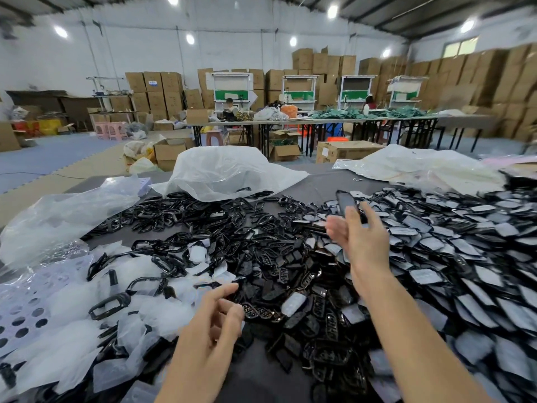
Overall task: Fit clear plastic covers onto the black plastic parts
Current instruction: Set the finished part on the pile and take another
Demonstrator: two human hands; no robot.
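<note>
A big white bag [223, 170] lay open at the far side of the gray table [322, 177]. Right in front of the bag was a heap of black rings [200, 216]. Nearer to the person than the bag, in the middle, was a heap of black parts [293, 274] with little slots in them. To the right of the bag, lots of black parts with pale faces [453, 248] were spread out, lying over each other. Down and to the left of the bag was a pile of clear covers [75, 321], thin and cloudy, with some black rings mixed in. Beside that pile, even more to the left, lay a sheet with round holes [23, 312]. The right hand [363, 237] was up in the air, in front of the bag and a bit to its right. Its fingers were spread and mostly straight. One black part [345, 201] was at its fingertips, but the hand was blurry, so I cannot tell if it was holding the part. The left hand [212, 324] was low and close to the person, over the near edge of the slotted heap. Its fingers were loose and a little bent, one finger pointed out, and it held nothing.
</note>
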